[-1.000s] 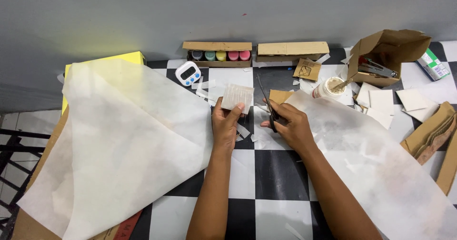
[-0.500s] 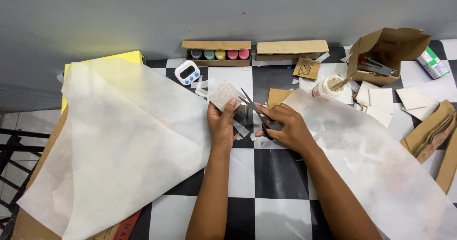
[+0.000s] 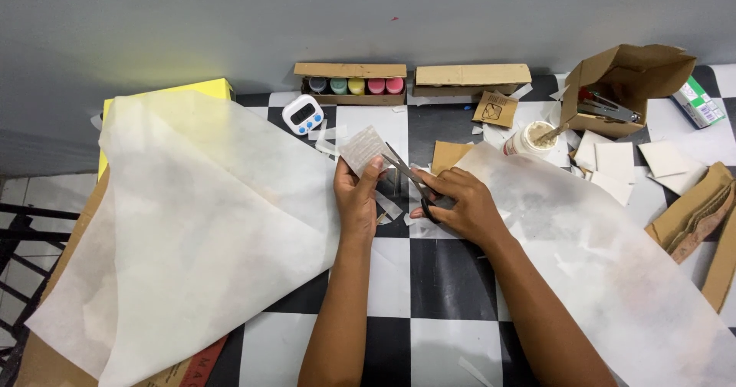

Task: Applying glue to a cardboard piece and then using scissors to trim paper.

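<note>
In the head view, the left hand (image 3: 357, 197) now lifts the small white textured paper piece (image 3: 361, 149) pinched in its grip, while the right hand (image 3: 460, 205), clenched on the dark scissors (image 3: 406, 178), has swung their blades against its edge, above the checkered floor (image 3: 445, 279).

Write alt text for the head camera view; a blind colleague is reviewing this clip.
Seen from above, a person's left hand holds up a small white square piece while the right hand works scissors at its edge, over a black-and-white checkered floor. Large translucent paper sheets lie at both sides; a box of paint pots stands against the wall.
</note>
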